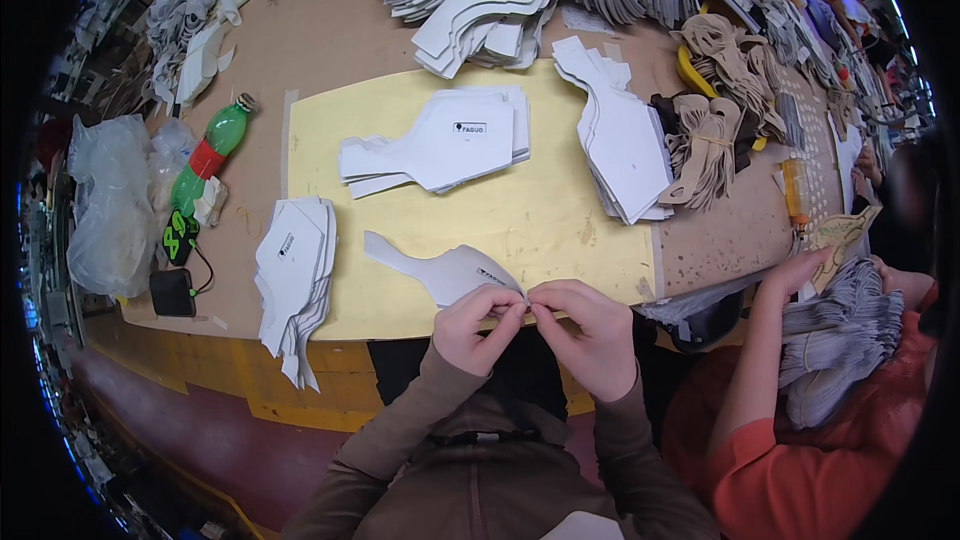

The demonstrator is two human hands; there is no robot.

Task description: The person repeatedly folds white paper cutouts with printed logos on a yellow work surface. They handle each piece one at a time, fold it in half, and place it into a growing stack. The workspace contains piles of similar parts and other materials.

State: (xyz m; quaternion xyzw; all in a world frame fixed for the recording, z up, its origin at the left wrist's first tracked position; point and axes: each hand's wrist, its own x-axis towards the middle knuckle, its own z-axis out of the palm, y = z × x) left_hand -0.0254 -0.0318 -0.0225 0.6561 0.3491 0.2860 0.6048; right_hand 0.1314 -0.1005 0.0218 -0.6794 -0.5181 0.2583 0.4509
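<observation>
At the front edge of the table, both my hands pinch the edge of a white cut-out piece [440, 272], which looks like a shoe-upper part with a dark printed mark. My left hand [472, 330] has thumb and forefinger closed on its right end. Right beside it, fingertips nearly touching, my right hand [592, 332] closes on the same edge. The piece's narrow end reaches left over a yellow sheet [570, 240]. Beyond it lies a fanned stack of similar white pieces [465, 145]. What exactly sits between the fingertips is too small to make out.
More white stacks lie at left [290, 270], right [622, 140] and back [490, 0]. Beige bundles [705, 140] sit at right. A green bottle [212, 155], plastic bag [110, 200] and small black box [172, 293] stand left. A co-worker's arm [765, 340] is close on the right.
</observation>
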